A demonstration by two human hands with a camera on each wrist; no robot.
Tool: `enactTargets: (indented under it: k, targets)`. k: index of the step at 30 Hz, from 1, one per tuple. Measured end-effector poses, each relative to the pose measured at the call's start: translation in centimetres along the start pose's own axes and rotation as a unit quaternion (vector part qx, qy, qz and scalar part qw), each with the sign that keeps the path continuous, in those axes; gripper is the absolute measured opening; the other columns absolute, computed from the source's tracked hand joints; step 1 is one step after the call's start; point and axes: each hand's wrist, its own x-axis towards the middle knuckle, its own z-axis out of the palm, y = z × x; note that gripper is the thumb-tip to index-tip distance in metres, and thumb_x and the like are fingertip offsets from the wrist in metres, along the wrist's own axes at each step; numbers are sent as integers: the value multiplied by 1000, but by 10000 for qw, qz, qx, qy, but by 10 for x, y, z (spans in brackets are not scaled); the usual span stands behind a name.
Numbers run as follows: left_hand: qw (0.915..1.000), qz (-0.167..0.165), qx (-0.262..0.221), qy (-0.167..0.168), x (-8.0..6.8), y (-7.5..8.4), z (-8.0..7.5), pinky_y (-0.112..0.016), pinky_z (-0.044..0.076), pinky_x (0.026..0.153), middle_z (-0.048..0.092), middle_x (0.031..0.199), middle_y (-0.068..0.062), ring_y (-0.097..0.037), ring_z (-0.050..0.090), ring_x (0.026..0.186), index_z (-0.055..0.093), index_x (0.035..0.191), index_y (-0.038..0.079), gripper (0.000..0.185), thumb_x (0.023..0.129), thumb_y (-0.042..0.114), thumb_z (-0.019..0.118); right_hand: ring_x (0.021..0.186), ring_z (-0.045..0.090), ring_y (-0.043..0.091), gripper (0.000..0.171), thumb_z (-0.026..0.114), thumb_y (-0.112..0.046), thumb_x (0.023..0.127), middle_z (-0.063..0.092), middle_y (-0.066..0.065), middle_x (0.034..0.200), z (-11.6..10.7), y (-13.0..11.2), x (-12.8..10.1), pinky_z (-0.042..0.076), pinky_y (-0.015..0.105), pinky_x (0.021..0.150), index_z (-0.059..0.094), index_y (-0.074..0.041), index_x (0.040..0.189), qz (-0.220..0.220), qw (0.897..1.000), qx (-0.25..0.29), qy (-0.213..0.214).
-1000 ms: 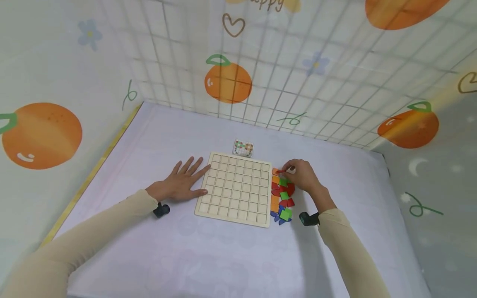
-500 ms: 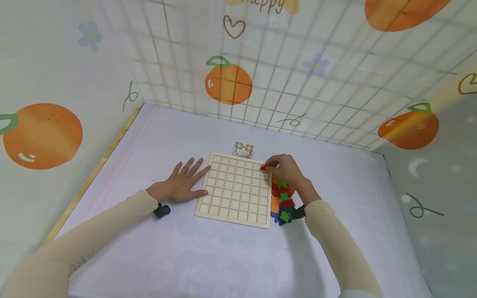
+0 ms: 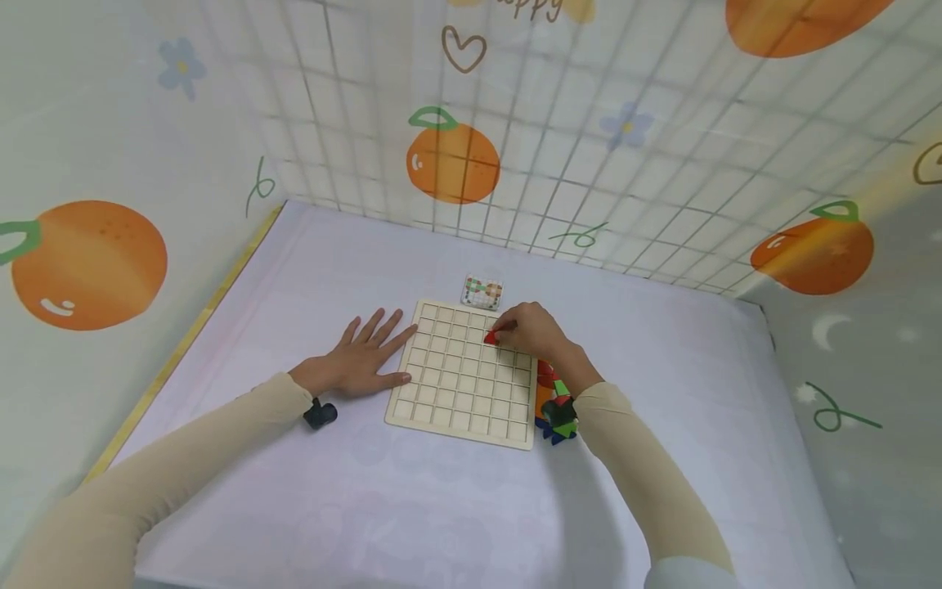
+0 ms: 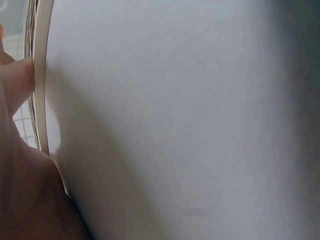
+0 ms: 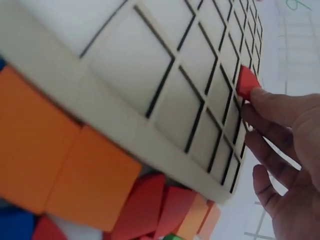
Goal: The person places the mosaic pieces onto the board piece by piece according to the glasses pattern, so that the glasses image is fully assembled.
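A square wooden grid board (image 3: 464, 376) lies on the table, its cells recessed. My left hand (image 3: 361, 364) rests flat with fingers spread, its fingertips and thumb touching the board's left edge. In the left wrist view, part of the left hand (image 4: 20, 165) shows beside the board's pale rim (image 4: 42, 100). Over the upper right cells, my right hand (image 3: 533, 334) pinches a red piece (image 3: 491, 337) between thumb and fingers. In the right wrist view, the red piece (image 5: 247, 82) sits at a cell, its edge touching or close above the grid; I cannot tell which.
Beside the board's right edge lies a pile of orange pieces (image 5: 92, 180), red pieces (image 5: 140, 207), green pieces (image 3: 565, 429) and blue pieces (image 3: 555, 439), partly hidden by the right wrist camera (image 3: 559, 411). A small patterned card (image 3: 482, 292) stands behind the board.
From the pile at the right, my right hand has carried the red piece leftward over the board to the upper right cells. My left hand has stayed in place.
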Motion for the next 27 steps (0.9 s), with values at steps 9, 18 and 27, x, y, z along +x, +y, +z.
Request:
enactTargets:
  k: [9, 18, 27]
  targets:
    - [9999, 54, -122, 20, 1, 0, 1, -62, -6, 112, -5, 164, -15, -39, -11, 147, 8, 160, 20, 85, 96, 66, 40, 81, 60, 16, 18, 72, -14, 91, 67, -1, 91, 8, 2, -5, 50, 32, 72, 78, -10, 107, -246, 9981, -553, 60]
    - [10000, -40, -82, -38, 1, 1, 1, -62, -6, 112, -8, 164, -12, -37, -13, 147, 6, 160, 22, 86, 95, 69, 38, 88, 62, 18, 18, 70, -14, 92, 67, 0, 94, 2, 4, -10, 53, 35, 79, 75, -9, 109, 86, 9997, -162, 152]
    - [10000, -13, -52, 14, 2, -2, 3, -62, -7, 112, -8, 164, -14, -38, -13, 147, 7, 160, 20, 87, 94, 70, 36, 86, 60, 20, 19, 70, -17, 91, 67, 1, 93, -5, 19, -26, 52, 37, 79, 75, -8, 107, 318, 9987, -244, 301]
